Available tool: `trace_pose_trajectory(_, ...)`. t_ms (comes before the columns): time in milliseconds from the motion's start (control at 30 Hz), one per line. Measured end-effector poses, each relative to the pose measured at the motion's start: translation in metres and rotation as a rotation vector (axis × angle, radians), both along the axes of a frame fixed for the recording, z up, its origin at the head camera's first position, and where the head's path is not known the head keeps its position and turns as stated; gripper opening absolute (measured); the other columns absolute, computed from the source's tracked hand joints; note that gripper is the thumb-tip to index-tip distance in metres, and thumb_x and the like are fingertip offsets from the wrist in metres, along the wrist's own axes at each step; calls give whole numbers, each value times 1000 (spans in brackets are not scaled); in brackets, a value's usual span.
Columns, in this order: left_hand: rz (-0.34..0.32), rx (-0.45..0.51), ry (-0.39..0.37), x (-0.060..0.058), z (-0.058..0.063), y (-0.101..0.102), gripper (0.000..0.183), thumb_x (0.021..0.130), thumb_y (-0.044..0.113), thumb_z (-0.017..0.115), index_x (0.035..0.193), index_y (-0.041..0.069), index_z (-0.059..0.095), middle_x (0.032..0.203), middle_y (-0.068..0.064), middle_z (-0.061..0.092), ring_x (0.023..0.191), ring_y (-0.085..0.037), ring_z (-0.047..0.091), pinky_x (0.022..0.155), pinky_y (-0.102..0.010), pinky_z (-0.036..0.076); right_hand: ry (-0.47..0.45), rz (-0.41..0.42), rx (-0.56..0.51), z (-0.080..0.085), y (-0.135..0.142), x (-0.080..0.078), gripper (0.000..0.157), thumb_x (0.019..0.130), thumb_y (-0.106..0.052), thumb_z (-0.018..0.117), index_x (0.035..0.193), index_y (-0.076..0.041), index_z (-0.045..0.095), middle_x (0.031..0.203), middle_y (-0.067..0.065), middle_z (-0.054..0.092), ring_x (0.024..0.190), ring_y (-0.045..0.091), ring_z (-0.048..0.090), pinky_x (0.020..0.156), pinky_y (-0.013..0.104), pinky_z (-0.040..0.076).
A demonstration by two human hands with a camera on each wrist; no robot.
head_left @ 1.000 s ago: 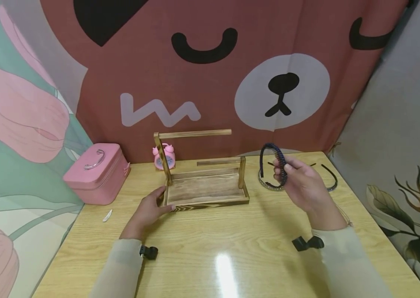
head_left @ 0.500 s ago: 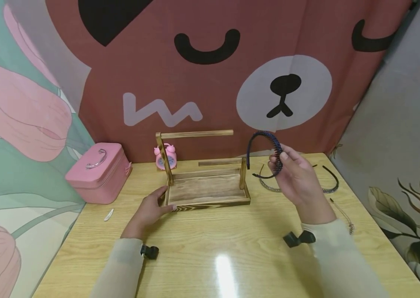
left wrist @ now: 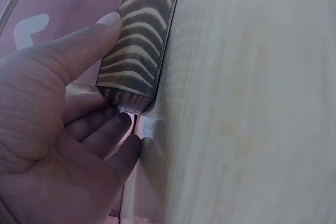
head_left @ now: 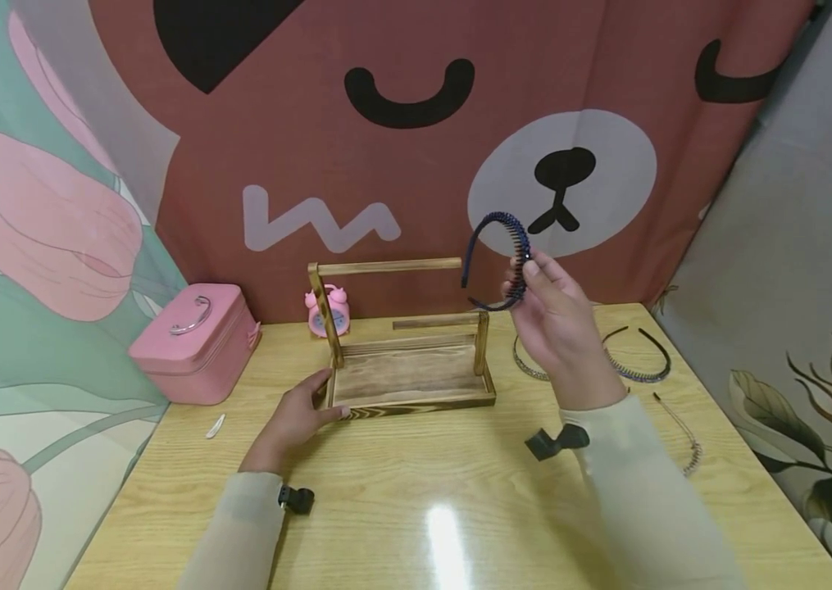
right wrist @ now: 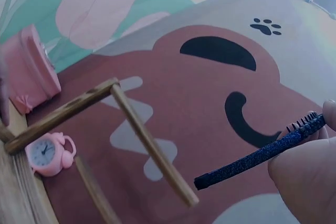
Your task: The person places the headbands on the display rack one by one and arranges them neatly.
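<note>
My right hand [head_left: 554, 324] pinches a dark blue toothed headband [head_left: 522, 246] between thumb and fingers. It is raised in the air, just right of the free end of the rack's upper bar [head_left: 393, 265]. In the right wrist view one slim arm of the headband [right wrist: 241, 165] points toward that bar. With my left hand [head_left: 296, 419] I hold the left front corner of the wooden rack [head_left: 408, 373]. The left wrist view has the thumb on the striped wood edge [left wrist: 137, 40] and the fingers curled at its end. The rack stands upright, with two posts and two bars.
Behind the rack stands a pink alarm clock [head_left: 329, 313]. A pink case [head_left: 190, 344] is at the back left, a white hair clip [head_left: 215, 426] in front of it. On the right lie more headbands [head_left: 644, 377], one thin [head_left: 688, 434], another [head_left: 526, 367] partly behind my hand. Curtains hang behind.
My right hand has lifted the blue headband up and to the left, away from the other headbands and toward the rack's upper bar. The left hand and rack have stayed put.
</note>
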State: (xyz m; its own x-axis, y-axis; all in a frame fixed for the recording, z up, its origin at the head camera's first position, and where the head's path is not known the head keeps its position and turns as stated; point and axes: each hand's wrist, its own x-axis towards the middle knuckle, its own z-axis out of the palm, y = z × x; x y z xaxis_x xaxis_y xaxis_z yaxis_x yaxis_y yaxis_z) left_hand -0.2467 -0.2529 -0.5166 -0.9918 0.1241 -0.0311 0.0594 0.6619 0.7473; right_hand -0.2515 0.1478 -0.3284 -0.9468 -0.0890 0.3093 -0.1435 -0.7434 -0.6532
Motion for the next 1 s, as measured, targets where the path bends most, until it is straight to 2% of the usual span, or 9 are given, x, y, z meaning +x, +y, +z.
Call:
trace_pose_trajectory(133,-1,14,-5,0,0,-1,90,98,29,85,170,4,38,168,-24,48,157,-43,43,130,-60,35,9,-9,-4,14,-14,-7,20,112,-7,57,132,-5,60,112,5,64,98,16,60,88,22,55)
trace_pose_trajectory(367,2,12,-16,0,-1,-2,89,99,30,84,170,6,37,168,-22,48,158,-43,42,130,-61,34,57,3,16,34,-43,-27,15,114,-5,52,122,-7,65,112,4,66,98,14,59,86,22,55)
trace_pose_trajectory(533,0,11,-12,-1,-1,-1,88,99,29,84,170,6,38,168,-23,48,158,-43,42,130,-61,35,68,17,30,45,-64,-35,16,114,-4,51,121,-7,65,112,3,66,98,15,58,84,21,55)
trace_pose_trajectory(733,-6,-1,-15,-2,0,-1,89,99,31,84,170,5,37,170,-24,44,159,-45,40,129,-62,35,55,25,92,48,-91,-43,16,114,-4,52,121,-8,65,113,3,65,98,14,57,84,22,53)
trace_pose_trajectory(1000,-3,20,-18,-1,-1,-2,88,99,28,84,170,5,37,170,-23,45,160,-43,39,130,-61,34,52,24,97,47,-115,-53,16,113,-2,53,117,-7,67,110,4,66,99,17,56,85,23,53)
